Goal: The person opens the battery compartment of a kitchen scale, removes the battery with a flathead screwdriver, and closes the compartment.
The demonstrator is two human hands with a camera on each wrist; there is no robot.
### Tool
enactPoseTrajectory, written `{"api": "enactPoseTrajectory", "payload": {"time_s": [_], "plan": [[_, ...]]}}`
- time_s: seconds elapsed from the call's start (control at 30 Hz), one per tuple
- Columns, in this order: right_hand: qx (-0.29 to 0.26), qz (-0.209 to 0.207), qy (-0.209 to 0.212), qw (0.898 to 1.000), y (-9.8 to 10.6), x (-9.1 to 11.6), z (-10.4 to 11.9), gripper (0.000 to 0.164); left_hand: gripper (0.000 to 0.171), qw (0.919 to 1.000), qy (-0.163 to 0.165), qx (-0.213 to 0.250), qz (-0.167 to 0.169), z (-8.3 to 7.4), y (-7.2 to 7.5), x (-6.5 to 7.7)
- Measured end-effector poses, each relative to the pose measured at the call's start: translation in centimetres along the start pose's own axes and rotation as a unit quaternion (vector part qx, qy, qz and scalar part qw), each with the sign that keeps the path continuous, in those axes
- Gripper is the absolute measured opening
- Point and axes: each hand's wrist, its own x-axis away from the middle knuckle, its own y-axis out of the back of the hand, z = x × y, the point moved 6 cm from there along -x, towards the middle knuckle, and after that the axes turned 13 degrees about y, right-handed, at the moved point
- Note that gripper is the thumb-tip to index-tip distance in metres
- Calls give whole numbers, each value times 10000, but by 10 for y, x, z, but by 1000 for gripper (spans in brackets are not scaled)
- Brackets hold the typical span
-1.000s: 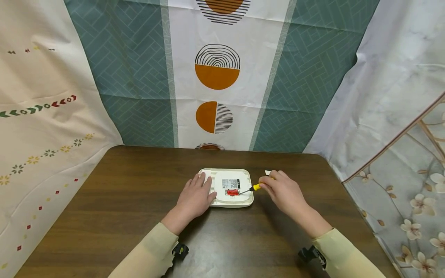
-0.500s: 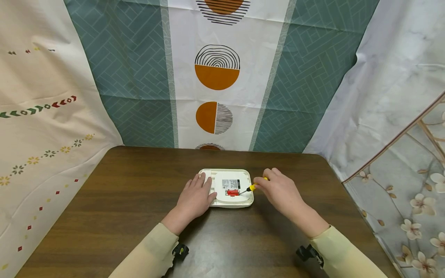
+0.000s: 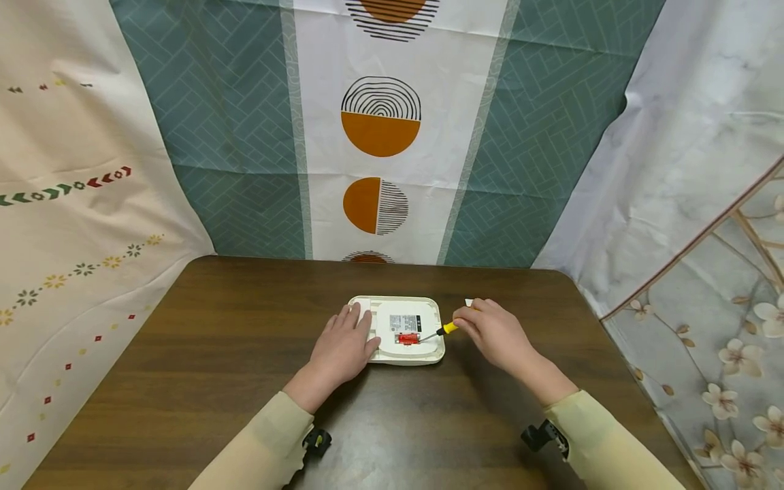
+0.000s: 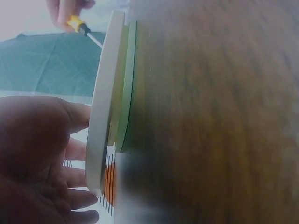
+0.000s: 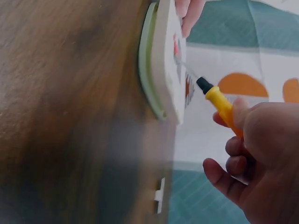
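Note:
A white, flat, rounded device (image 3: 431,350) lies on the table, its face with a printed label (image 3: 404,323) turned up. A red battery (image 3: 407,338) sits in a small compartment in that face. My left hand (image 3: 344,344) rests on the device's left end, fingers extended and thumb near the compartment. My right hand (image 3: 497,338) pinches the yellow handle of a screwdriver (image 5: 219,103), which slants down to the left. Its thin metal shaft reaches the battery's right end; exact contact at the tip is too small to tell. The right wrist view shows the other fingers loosely curled.
A small white piece (image 5: 160,196) lies on the table just beyond my right hand, mostly hidden in the head view. The brown wooden table (image 3: 245,381) extends around the device. Patterned cloths (image 3: 380,218) hang behind the table and at both sides.
My right hand and the screwdriver handle shifted left toward the device, then back to the right. The small white piece was hidden and shows again. My left hand stays in place.

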Motion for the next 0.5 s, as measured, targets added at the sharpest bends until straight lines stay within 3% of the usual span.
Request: {"api": "enactPoseTrajectory", "payload": {"time_s": [0.17, 0.5], "plan": [[-300, 141, -365, 9988, -7, 5, -10, 7, 66, 10000, -5, 18, 9, 0, 1, 0], [-389, -3, -457, 9982, -13, 12, -12, 5, 65, 10000, -47, 19, -10, 1, 3, 1]]}}
